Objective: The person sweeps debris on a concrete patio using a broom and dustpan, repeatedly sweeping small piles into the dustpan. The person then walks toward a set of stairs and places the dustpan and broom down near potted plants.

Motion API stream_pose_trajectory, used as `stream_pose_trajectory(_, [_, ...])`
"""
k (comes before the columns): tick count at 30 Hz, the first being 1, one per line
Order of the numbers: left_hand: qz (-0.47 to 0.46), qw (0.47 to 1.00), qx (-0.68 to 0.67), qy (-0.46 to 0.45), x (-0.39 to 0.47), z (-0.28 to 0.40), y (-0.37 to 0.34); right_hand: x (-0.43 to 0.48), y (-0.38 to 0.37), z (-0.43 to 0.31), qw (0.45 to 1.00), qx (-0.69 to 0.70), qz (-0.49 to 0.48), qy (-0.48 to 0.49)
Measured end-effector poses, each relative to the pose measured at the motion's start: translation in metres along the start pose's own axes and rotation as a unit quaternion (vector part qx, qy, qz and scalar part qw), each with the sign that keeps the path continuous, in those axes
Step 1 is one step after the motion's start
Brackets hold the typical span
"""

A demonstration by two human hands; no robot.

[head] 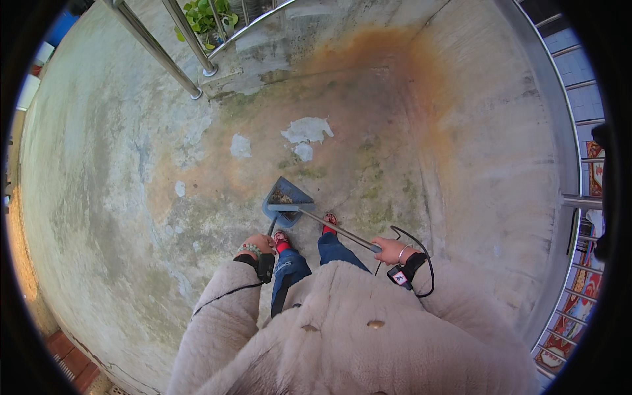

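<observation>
My left hand (260, 243) grips the dark handle of a blue-grey dustpan (300, 190), which is in front of my feet. Brown debris (281, 197) lies inside the pan. My right hand (391, 250) is closed around the grey end of a long-handled broom (340, 228). The broom's shaft slants up and left from that hand, and its head (285, 208) lies across the dustpan's opening. Part of the pan's inside is hidden under the broom head.
Worn concrete floor (207, 163) surrounds me, with pale patches and rust-coloured stains. Steel railing posts (190, 81) stand at the upper left beside a green potted plant (207, 19). A metal railing (572, 199) runs along the right. Black cables (428, 252) hang from my wrist devices.
</observation>
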State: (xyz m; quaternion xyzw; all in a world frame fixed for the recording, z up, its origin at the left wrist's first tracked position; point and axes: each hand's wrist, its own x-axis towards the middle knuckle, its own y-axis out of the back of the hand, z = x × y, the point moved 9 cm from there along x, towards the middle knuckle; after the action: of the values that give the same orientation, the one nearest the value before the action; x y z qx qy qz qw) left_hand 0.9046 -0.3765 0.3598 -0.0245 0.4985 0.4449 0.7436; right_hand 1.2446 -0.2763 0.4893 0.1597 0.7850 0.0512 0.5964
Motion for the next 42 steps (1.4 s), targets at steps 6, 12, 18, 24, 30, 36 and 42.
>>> stream_pose_trajectory(6, [0.031,0.981,-0.187,-0.03,0.008,-0.04,-0.021,-0.02,0.001,-0.032,0.999,0.026,0.017,0.045])
stream_pose_trajectory(12, [0.062,0.919,-0.387,0.046,-0.075,-0.069,0.012,-0.019,-0.004,-0.105,0.988,0.101,0.005,0.119])
stream_pose_trajectory(18, [0.16,0.845,-0.51,-0.016,-0.134,-0.066,0.051,-0.017,-0.012,-0.179,0.965,0.173,-0.028,0.196])
stream_pose_trajectory(24, [0.259,0.836,-0.483,-0.02,-0.152,-0.088,0.076,-0.014,0.003,-0.234,0.965,0.119,-0.024,0.231])
stream_pose_trajectory(30, [0.318,0.793,-0.518,0.035,-0.16,-0.101,0.113,0.012,0.035,-0.29,0.962,0.064,-0.071,0.254])
stream_pose_trajectory(36, [0.383,0.741,-0.549,0.058,-0.178,-0.125,0.168,0.045,0.062,-0.371,0.952,0.053,-0.117,0.279])
stream_pose_trajectory(42, [0.442,0.674,-0.587,0.079,-0.195,-0.187,0.192,0.054,0.077,-0.46,0.945,0.008,-0.112,0.306])
